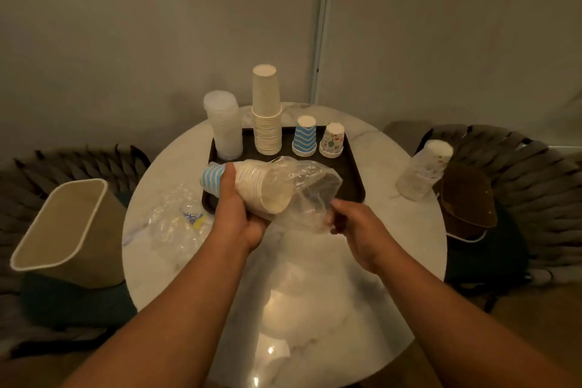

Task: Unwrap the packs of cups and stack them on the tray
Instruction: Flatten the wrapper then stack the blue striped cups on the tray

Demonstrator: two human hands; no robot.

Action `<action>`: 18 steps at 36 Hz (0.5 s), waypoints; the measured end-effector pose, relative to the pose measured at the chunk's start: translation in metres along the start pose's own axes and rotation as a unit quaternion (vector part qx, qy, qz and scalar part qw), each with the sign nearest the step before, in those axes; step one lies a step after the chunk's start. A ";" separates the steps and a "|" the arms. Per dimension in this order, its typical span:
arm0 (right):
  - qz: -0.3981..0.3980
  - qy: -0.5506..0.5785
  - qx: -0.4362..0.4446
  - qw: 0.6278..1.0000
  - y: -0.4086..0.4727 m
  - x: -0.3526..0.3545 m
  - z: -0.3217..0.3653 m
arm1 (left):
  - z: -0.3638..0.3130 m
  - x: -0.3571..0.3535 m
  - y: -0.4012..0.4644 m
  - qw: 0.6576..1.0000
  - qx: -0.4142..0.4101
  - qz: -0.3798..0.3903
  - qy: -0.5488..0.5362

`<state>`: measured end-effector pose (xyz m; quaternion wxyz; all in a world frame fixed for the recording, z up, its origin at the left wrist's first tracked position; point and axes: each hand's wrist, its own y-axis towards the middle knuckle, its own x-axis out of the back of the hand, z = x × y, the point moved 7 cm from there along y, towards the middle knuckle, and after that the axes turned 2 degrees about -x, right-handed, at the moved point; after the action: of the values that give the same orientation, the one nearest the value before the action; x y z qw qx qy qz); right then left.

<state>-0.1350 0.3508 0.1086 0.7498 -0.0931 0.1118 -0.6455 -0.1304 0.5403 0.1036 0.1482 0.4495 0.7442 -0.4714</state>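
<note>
No brand name or legible writing is visible on any item; a blue-and-yellow printed mark on the discarded wrapper is too blurred to read.

The left hand grips a nested stack of blue-striped cups, fingers and thumb curled round its middle. The stack lies nearly horizontal. Its long axis runs from upper left to lower right: the closed bottom end points left, past the thumb, and the open rims point right and toward the camera. The stack is held above the near left corner of the dark tray.

The right hand pinches the clear plastic wrap, which hangs loose off the open end of the stack, bunched between the two hands. The wrap covers only the right part of the stack; the striped bottom end is bare.

On the tray, far side, four stacks stand upside down in a row, left to right: clear plastic cups, tall white paper cups, blue chevron cups, and patterned cups.

A wrapped pack of cups stands on the round marble table, right of the tray. The discarded wrapper lies on the table left of the tray. A beige bin sits on the seat at left.
</note>
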 end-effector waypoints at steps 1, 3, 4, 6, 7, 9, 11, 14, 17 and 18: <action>-0.051 0.004 -0.022 0.998 0.005 0.010 -0.003 | -0.001 -0.001 0.000 1.000 -0.007 0.003 0.003; -0.135 -0.013 -0.006 0.991 0.010 0.027 0.001 | -0.001 -0.002 -0.002 0.999 -0.026 0.012 0.021; -0.149 -0.017 0.018 0.988 0.010 0.031 0.007 | -0.002 -0.003 -0.003 0.999 -0.036 0.018 0.032; -0.111 -0.033 0.069 0.991 0.009 0.028 0.023 | -0.002 -0.005 -0.006 0.997 -0.057 0.030 0.042; -0.071 -0.058 0.092 0.992 0.006 0.021 0.031 | -0.003 -0.007 -0.008 0.996 -0.068 0.042 0.040; 0.014 -0.106 0.101 0.989 0.000 0.005 0.040 | -0.004 -0.012 -0.011 0.993 -0.092 0.072 0.031; 0.073 -0.109 0.069 0.989 -0.003 -0.007 0.040 | -0.006 -0.016 -0.014 0.988 -0.121 0.090 0.031; 0.136 -0.101 0.002 0.986 -0.003 -0.014 0.030 | -0.004 -0.021 -0.019 0.982 -0.139 0.114 0.061; 0.171 -0.024 -0.025 0.985 -0.005 -0.019 0.026 | -0.004 -0.026 -0.024 0.974 -0.152 0.143 0.090; 0.162 0.007 -0.036 0.986 -0.005 -0.020 0.023 | -0.004 -0.028 -0.026 0.969 -0.157 0.153 0.113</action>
<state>-0.1362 0.3695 0.1336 0.8399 -0.0960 0.1536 -0.5116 -0.1356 0.5245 0.1384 0.2020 0.5794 0.7434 -0.2664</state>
